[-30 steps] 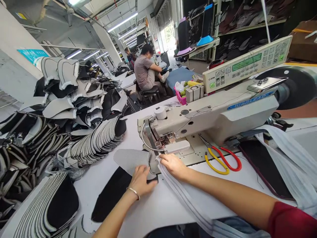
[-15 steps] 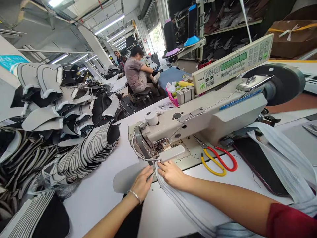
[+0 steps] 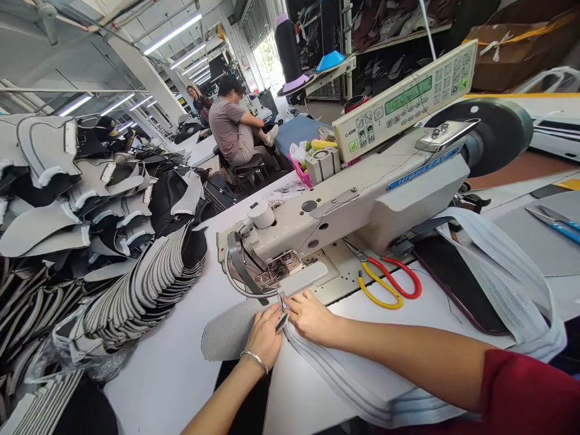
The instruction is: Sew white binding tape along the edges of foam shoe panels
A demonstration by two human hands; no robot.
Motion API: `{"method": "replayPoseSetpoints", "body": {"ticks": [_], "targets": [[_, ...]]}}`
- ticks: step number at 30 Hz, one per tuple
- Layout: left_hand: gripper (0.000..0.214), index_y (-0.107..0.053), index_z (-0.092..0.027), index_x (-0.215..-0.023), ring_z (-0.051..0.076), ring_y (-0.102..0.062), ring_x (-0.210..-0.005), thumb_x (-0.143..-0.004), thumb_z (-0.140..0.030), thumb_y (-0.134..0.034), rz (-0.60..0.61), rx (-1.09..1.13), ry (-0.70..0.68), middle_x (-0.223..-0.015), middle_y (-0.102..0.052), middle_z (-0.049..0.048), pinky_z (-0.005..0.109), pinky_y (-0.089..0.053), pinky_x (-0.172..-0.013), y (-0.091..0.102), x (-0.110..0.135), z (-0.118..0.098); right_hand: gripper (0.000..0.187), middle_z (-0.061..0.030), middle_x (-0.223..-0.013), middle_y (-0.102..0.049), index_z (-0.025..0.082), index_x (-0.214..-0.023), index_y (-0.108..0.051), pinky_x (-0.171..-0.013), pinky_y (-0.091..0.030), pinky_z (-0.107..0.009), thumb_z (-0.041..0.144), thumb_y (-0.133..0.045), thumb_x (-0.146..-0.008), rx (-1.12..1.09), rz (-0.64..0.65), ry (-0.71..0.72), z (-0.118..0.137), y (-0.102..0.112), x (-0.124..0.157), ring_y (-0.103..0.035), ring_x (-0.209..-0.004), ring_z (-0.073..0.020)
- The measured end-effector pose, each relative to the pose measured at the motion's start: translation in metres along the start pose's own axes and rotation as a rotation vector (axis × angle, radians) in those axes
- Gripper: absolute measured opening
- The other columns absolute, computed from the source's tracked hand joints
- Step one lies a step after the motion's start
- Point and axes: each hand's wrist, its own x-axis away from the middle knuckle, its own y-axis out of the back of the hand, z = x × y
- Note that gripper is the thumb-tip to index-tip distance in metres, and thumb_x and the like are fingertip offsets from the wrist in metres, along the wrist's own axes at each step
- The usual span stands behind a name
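My left hand (image 3: 265,336) rests on a grey mesh fabric piece (image 3: 226,338) lying on the white table, and its fingers pinch a small metal tool (image 3: 281,322), perhaps thread snips. My right hand (image 3: 312,316) lies with curled fingers on a long white striped band (image 3: 362,386) just in front of the needle area (image 3: 278,273) of the sewing machine (image 3: 362,199). The two hands almost touch below the presser foot. The band runs from the needle toward me and loops back over the table on the right.
Red and yellow scissors (image 3: 385,285) lie on the machine bed. Piles of grey and black cut pieces (image 3: 113,241) fill the table's left side. A control panel (image 3: 405,103) sits on the machine. Blue scissors (image 3: 555,223) lie far right. A person (image 3: 233,130) sits behind.
My left hand has drawn in from the flat fabric to the needle area and now pinches a small tool. The view has shifted right and the grey piece lies more toward me.
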Motion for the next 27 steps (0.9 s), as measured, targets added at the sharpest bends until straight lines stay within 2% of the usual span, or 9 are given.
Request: {"method": "replayPoseSetpoints", "body": {"ticks": [4,6,9,13,17,20,23,27], "targets": [[0.051,-0.055,-0.01,-0.112,0.025,-0.041,-0.109,-0.063,-0.009,-0.041,-0.013,-0.1,0.025,-0.125,-0.046,0.0099,0.034,-0.031,-0.097,-0.006,0.001,-0.011,0.017,-0.0118,-0.091,-0.054,0.012,-0.083,-0.06,-0.074,-0.029,-0.034,0.019,-0.044,-0.082,-0.056,0.035,-0.253,-0.004,0.007,-0.003,-0.044,-0.086,-0.022],[0.051,-0.054,-0.01,-0.113,0.026,-0.039,-0.109,-0.064,-0.01,-0.043,-0.014,-0.119,0.037,-0.126,-0.045,0.0099,0.034,-0.032,-0.097,-0.008,0.001,-0.014,0.016,-0.009,-0.085,-0.054,0.013,-0.08,-0.061,-0.072,-0.028,-0.032,0.019,-0.046,-0.081,-0.103,0.065,-0.318,-0.008,0.007,-0.004,-0.045,-0.082,-0.0199],[0.051,-0.054,-0.011,-0.114,0.026,-0.038,-0.109,-0.064,-0.009,-0.042,-0.023,-0.091,0.047,-0.125,-0.045,0.0093,0.033,-0.032,-0.096,-0.011,0.002,-0.013,0.015,-0.0045,-0.08,-0.054,0.018,-0.078,-0.062,-0.069,-0.024,-0.031,0.021,-0.048,-0.08,-0.2,0.077,-0.287,-0.012,0.002,-0.003,-0.044,-0.079,-0.0171],[0.043,-0.06,-0.013,-0.106,0.024,-0.042,-0.104,-0.068,-0.01,-0.04,-0.07,0.043,0.073,-0.118,-0.045,0.0109,0.034,-0.033,-0.094,-0.017,0.001,-0.004,0.017,-0.0031,-0.08,-0.053,0.023,-0.091,-0.061,-0.068,-0.02,-0.031,0.028,-0.047,-0.082,-0.221,0.027,-0.178,-0.012,-0.006,-0.004,-0.042,-0.08,-0.0169],[0.035,-0.064,-0.012,-0.096,0.024,-0.044,-0.099,-0.069,-0.015,-0.042,-0.124,0.202,0.119,-0.113,-0.044,0.0124,0.036,-0.034,-0.093,-0.022,-0.003,0.0,0.019,-0.004,-0.075,-0.053,0.021,-0.087,-0.06,-0.068,-0.021,-0.033,0.026,-0.043,-0.084,-0.144,0.034,-0.129,-0.01,-0.004,-0.008,-0.043,-0.079,-0.0183],[0.032,-0.066,-0.014,-0.091,0.024,-0.046,-0.098,-0.072,-0.023,-0.042,-0.135,0.286,0.141,-0.114,-0.043,0.0122,0.037,-0.034,-0.094,-0.019,-0.012,-0.005,0.024,-0.0051,-0.072,-0.054,0.019,-0.087,-0.061,-0.071,-0.024,-0.034,0.026,-0.038,-0.087,-0.112,0.007,-0.131,-0.014,-0.001,-0.012,-0.045,-0.079,-0.02],[0.034,-0.066,-0.015,-0.095,0.025,-0.046,-0.103,-0.074,-0.025,-0.04,-0.14,0.326,0.1,-0.111,-0.048,0.012,0.038,-0.032,-0.096,-0.013,-0.022,-0.013,0.029,-0.0062,-0.073,-0.057,0.018,-0.083,-0.062,-0.072,-0.028,-0.033,0.024,-0.035,-0.089,-0.126,-0.015,-0.152,-0.022,0.0,-0.013,-0.047,-0.08,-0.0208],[0.031,-0.067,-0.018,-0.092,0.025,-0.045,-0.108,-0.075,-0.023,-0.042,-0.166,0.346,0.029,-0.11,-0.054,0.0105,0.036,-0.031,-0.097,-0.011,-0.031,-0.016,0.025,-0.0081,-0.08,-0.06,0.015,-0.086,-0.061,-0.073,-0.032,-0.034,0.021,-0.037,-0.086,-0.139,-0.029,-0.159,-0.03,-0.003,-0.013,-0.05,-0.078,-0.0208]]}}
